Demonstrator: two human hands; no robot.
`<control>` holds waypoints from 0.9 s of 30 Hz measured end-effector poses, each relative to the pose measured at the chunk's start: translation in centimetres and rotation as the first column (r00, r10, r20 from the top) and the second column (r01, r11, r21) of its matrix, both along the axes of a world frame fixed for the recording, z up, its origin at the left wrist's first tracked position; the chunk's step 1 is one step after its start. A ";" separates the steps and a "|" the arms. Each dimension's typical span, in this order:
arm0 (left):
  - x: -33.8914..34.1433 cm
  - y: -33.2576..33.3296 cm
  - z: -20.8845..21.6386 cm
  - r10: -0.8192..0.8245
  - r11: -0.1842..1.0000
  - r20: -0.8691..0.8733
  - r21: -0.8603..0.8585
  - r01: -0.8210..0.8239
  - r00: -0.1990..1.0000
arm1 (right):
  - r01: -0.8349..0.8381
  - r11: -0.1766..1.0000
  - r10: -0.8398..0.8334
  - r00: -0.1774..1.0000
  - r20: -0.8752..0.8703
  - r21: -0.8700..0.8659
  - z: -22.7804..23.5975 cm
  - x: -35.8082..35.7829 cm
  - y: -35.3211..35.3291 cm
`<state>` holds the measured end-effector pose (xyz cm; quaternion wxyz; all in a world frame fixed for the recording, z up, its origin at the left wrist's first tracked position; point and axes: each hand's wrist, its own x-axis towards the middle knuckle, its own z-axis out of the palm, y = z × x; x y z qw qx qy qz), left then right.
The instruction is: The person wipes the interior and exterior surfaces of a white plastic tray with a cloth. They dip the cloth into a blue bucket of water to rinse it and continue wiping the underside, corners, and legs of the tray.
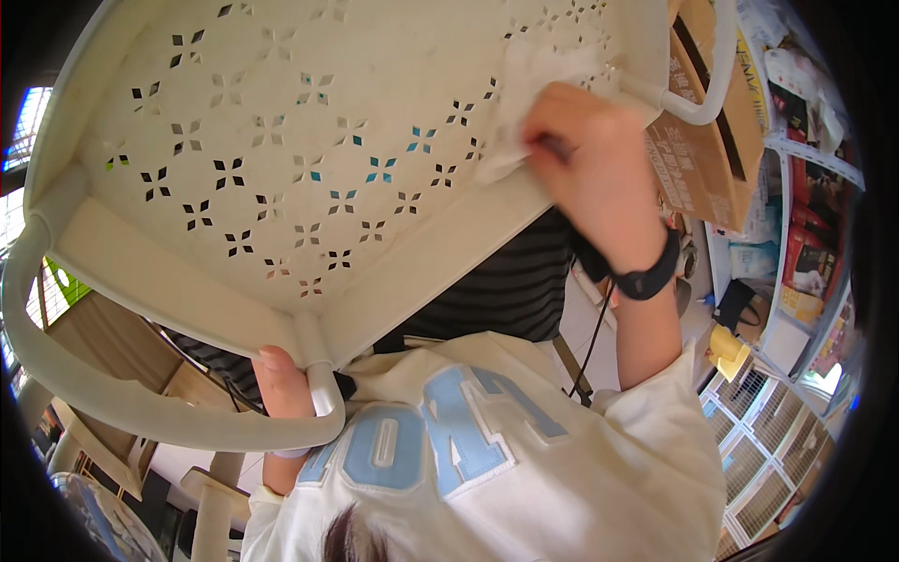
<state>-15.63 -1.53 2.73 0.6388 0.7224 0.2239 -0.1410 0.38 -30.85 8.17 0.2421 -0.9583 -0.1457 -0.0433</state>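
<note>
A cream plastic rack tray [393,42] with flower-shaped cut-outs and a raised rim fills the upper view, tilted over my lap. My right hand [595,164], slightly blurred, has its fingers bunched on a white wipe [538,80], which lies pressed against the tray's floor near the right rim. A dark band circles that wrist. At the tray's near corner, my left hand [283,379] grips the tray by the corner, its thumb up beside the curved tube handle [159,412]. Its other fingers are hidden behind the tray.
A brown cardboard box [698,169] stands right of the tray. Further right is a white shelf unit [815,161] with colourful packages, above a white wire-mesh cage [768,459]. A thin black cable [596,337] hangs near my right forearm. Pale tubular frame parts [217,510] are at lower left.
</note>
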 end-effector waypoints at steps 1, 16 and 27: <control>0.2 -0.2 0.3 0.000 1.000 -0.004 0.007 0.000 1.000 | -0.089 0.996 0.089 0.996 -0.022 0.021 -0.1 -0.3 1.0; -0.6 0.8 -2.0 0.053 0.997 0.060 -0.066 -0.049 0.997 | 0.055 0.988 -0.058 0.998 -0.018 -0.145 0.3 3.2 -5.5; 1.3 1.7 -2.4 0.250 0.948 0.023 -0.211 -0.240 0.968 | -0.307 0.950 0.307 0.952 -0.021 -0.055 -0.9 -1.5 6.7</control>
